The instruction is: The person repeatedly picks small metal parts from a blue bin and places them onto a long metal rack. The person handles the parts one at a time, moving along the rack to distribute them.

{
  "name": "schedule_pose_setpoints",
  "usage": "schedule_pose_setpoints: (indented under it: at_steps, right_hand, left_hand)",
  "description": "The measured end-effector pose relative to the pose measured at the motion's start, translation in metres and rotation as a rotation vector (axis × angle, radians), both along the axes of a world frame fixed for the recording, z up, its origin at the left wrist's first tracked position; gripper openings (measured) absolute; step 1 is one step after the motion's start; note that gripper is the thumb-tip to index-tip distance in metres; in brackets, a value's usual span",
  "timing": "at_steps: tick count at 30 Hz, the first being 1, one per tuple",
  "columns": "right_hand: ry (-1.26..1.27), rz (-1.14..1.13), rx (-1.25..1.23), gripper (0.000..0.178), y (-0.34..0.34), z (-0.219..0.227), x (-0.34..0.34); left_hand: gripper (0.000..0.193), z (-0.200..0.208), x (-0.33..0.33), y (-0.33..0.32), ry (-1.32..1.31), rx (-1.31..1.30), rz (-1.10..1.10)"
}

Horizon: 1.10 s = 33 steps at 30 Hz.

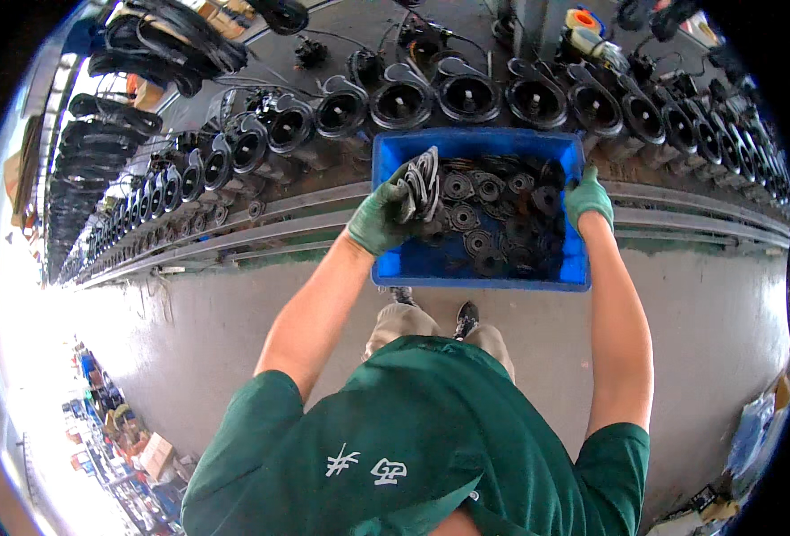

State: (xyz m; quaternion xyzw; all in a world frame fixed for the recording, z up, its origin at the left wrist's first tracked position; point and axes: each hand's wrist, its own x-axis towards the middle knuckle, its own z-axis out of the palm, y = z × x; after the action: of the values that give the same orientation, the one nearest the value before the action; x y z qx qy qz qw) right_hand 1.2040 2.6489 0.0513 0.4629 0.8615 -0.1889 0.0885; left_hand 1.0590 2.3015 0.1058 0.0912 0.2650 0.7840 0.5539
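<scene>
My left hand (382,220), in a green glove, is closed around a bunch of thin grey metal plates (424,186) stacked face to face. It holds them over the left wall of a blue plastic bin (480,284). My right hand (588,198), gloved the same way, grips the bin's right rim, with its fingers partly hidden by the wall. Inside the bin lie many dark round flanged parts (478,241) with holes in their centres, heaped toward the middle and right. The bin stays level in front of me.
A long row of black round housings (400,103) curves along the line beyond the bin. Metal rails (297,228) run beneath them. Coiled black cables (109,134) hang at the left. Grey floor (261,304) lies below, with boxes (155,454) at the lower left.
</scene>
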Motion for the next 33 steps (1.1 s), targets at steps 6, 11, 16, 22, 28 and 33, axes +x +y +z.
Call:
schedule_pose_setpoints:
  at_steps: [6, 11, 16, 22, 28, 33]
  right_hand:
    - [0.033, 0.004, 0.026, 0.071, -0.004, -0.002, -0.005]
    - [0.049, 0.035, 0.068, 0.068, 0.004, -0.014, 0.0]
    - [0.011, 0.032, 0.132, 0.066, 0.017, -0.032, 0.005]
    - [0.042, 0.049, 0.132, 0.064, 0.005, -0.021, 0.001]
    - [0.087, 0.02, 0.09, 0.057, 0.011, -0.029, 0.004]
    - [0.036, 0.019, 0.146, 0.059, 0.02, -0.037, 0.008]
  left_hand:
    - [0.052, -0.023, 0.004, -0.02, -0.367, 0.015, 0.29]
    - [0.034, -0.04, -0.02, -0.069, -0.352, -0.081, 0.379]
    - [0.028, -0.089, -0.067, -0.144, -0.428, -0.472, 0.791]
    - [0.03, -0.169, -0.159, -0.223, -0.19, -0.734, 1.025]
    - [0.024, -0.157, -0.214, -0.234, -0.044, -0.99, 1.222]
    - [0.03, -0.179, -0.204, -0.245, 0.143, -1.221, 1.256]
